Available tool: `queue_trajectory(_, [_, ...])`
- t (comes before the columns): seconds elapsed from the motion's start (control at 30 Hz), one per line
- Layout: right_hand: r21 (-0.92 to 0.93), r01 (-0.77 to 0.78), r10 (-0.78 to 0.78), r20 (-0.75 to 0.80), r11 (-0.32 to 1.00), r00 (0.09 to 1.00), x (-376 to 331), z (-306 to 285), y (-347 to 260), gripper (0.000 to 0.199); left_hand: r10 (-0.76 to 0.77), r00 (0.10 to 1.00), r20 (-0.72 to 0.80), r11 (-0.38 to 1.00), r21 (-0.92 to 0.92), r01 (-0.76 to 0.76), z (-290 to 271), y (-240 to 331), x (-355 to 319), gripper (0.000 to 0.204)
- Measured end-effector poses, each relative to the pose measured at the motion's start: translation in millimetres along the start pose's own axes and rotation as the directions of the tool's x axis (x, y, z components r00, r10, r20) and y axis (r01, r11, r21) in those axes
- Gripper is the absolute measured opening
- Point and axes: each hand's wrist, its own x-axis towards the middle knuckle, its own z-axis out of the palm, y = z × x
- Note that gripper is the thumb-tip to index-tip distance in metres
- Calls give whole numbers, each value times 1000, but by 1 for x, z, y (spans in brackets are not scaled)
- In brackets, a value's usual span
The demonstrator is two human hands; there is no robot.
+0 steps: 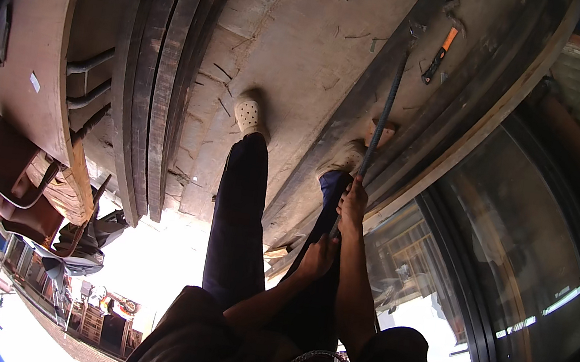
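Observation:
A long, dark, ribbed pry bar [386, 106] slants away from me between my hands, and its hooked far end rests on or just above a dark wooden plank [341, 129]. Higher up the bar, my right hand [353, 204] is wrapped round it. My left hand [319, 256] grips the bar's near end, closer to my body. Right of the bar's far end lies a claw hammer [440, 54] with an orange and black handle. Beside the bar, near my right foot, sits a small reddish-brown block [380, 133].
My left foot, in a pale clog [249, 114], stands on the worn floor [299, 58], where several bent nails lie scattered. Long dark beams [165, 69] run along the left, and more planks [462, 101] along the right. Large glass panels [510, 232] lean beyond them. A brown chair [10, 166] stands far left.

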Motion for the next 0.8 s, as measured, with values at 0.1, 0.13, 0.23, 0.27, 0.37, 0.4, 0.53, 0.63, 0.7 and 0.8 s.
queue_trajectory(0.1, [32, -8, 8, -2, 999, 1000, -15, 10, -1, 41, -43, 994, 103, 999, 7, 43, -26, 11, -11, 40])
queue_trajectory(0.13, [40, -11, 11, 16, 999, 1000, -17, 14, -6, 40, -72, 987, 143, 997, 20, 70, -33, 15, -11, 40])
queue_trajectory(0.23, [97, -37, 31, 58, 995, 998, -15, 23, -12, 37, 150, 984, 98, 988, 33, -153, -46, 19, -3, 36])
queue_trajectory(0.27, [107, -36, 30, 55, 994, 998, -12, 27, -11, 38, 187, 980, 75, 978, 84, -193, -49, 19, -2, 33])
queue_trajectory(0.37, [43, 2, -3, 25, 999, 1000, 17, 22, 11, 41, 343, 939, 14, 893, 305, -331, -49, 21, -3, 26])
queue_trajectory(0.4, [23, -3, 2, 42, 1000, 999, 13, 29, 14, 41, 425, 905, -14, 816, 439, -376, -46, 2, -8, 25])
queue_trajectory(0.53, [136, -279, 256, 165, 951, 952, -20, 25, 11, 39, 470, 882, 36, 812, 373, -448, -51, -8, -34, 27])
queue_trajectory(0.63, [62, -292, 285, 105, 954, 953, -30, 5, -1, 38, -107, 983, 150, 988, 127, 88, -42, 45, -49, 26])
queue_trajectory(0.7, [20, -272, 269, 97, 962, 958, -37, -14, -14, 37, -244, 954, 174, 969, -3, 249, -35, 83, -50, 28])
queue_trajectory(0.8, [-66, -107, 116, 151, 992, 982, -42, -40, -48, 36, -145, 987, 73, 989, -13, 147, 4, 98, -60, 43])
